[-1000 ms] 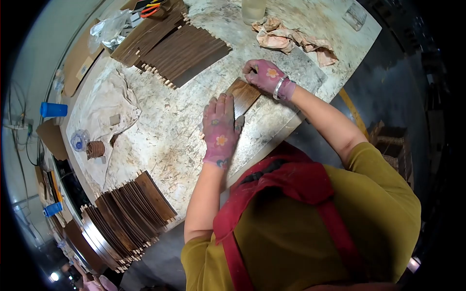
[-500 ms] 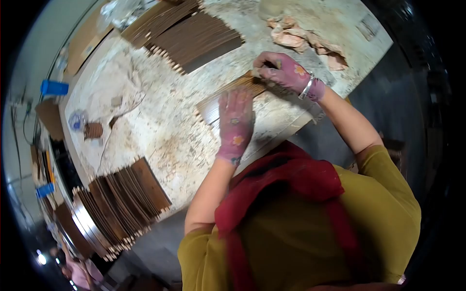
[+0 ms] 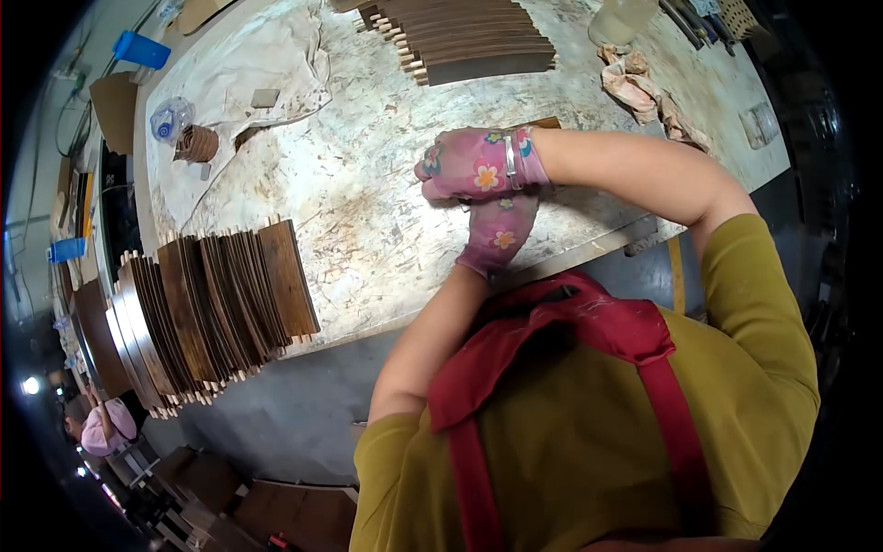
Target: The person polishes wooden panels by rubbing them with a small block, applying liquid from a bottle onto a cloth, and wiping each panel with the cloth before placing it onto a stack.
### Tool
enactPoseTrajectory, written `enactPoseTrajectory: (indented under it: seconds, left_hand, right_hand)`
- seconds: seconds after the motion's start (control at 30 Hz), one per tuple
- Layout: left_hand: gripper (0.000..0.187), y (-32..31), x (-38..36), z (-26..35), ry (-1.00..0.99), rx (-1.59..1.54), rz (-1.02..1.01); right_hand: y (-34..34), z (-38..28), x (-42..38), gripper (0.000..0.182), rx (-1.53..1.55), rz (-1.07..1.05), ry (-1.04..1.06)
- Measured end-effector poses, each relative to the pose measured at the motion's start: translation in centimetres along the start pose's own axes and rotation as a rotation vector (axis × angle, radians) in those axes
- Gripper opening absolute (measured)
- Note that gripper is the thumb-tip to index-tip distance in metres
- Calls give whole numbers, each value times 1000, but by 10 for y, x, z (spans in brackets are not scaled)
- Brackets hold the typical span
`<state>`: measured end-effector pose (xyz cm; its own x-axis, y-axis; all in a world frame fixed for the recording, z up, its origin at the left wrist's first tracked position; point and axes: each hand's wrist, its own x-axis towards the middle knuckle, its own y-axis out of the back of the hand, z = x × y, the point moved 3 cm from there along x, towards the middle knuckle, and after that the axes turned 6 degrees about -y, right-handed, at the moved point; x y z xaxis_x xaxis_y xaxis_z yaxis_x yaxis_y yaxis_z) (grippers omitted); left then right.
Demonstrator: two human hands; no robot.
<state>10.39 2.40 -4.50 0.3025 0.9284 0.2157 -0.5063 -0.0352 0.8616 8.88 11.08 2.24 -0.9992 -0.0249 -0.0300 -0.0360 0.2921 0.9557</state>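
My right hand [image 3: 480, 166], in a pink flowered glove with a silvery band at the wrist, reaches across in front of me and over my left hand. Its fingers are curled closed, and whatever they grip is hidden. My left hand [image 3: 502, 228], gloved alike, lies beneath it, its fingers covered from view. Beyond my right wrist shows the brown end of a wooden slat [image 3: 544, 122] on the worktable [image 3: 368, 175]; the hands and forearm hide the rest.
Stacked dark slats with pale dowel ends [image 3: 483, 41] lie at the back. More doweled boards [image 3: 216, 308] stand in a row at the left edge. A crumpled rag [image 3: 635, 87], a jar [image 3: 621, 23] and a coil-like brown object [image 3: 196, 143] are also on the table.
My right hand has swept left along the slat and now crosses over my left hand. The left hand's fingers, visible before, are now covered. The camera view has shifted too.
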Motion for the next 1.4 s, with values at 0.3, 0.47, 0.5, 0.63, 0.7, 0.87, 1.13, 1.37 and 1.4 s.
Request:
enactPoseTrajectory:
  seconds: [0.3, 0.47, 0.5, 0.63, 0.7, 0.87, 1.13, 1.37, 1.4]
  left_hand:
    - [38, 8, 13, 4, -201, 119, 300]
    - [37, 0, 10, -1, -138, 27, 289]
    - [36, -5, 9, -3, -105, -22, 269]
    - [32, -11, 6, -4, -23, -156, 242]
    - [30, -5, 7, -2, -22, -98, 232]
    - [37, 17, 15, 11, -194, 127, 306]
    - [52, 50, 13, 19, -151, 19, 159]
    - [76, 57, 13, 16, -163, 171, -5]
    - [77, 61, 9, 14, -146, 143, -48]
  right_hand:
    - [11, 51, 8, 15, -32, 179, -406]
    - [4, 50, -13, 16, 477, 315, -674]
    - [4, 44, -9, 16, 418, 247, -709]
    - [-3, 37, -4, 15, 313, 181, -712]
    - [2, 37, -12, 12, 216, 145, -701]
    - [19, 60, -81, 15, 173, 81, -767]
    - [12, 87, -211, 19, 182, 458, -989]
    - [-23, 33, -108, 30, 1302, 1117, -927]
    - [-47, 42, -104, 27, 1238, 1252, -837]
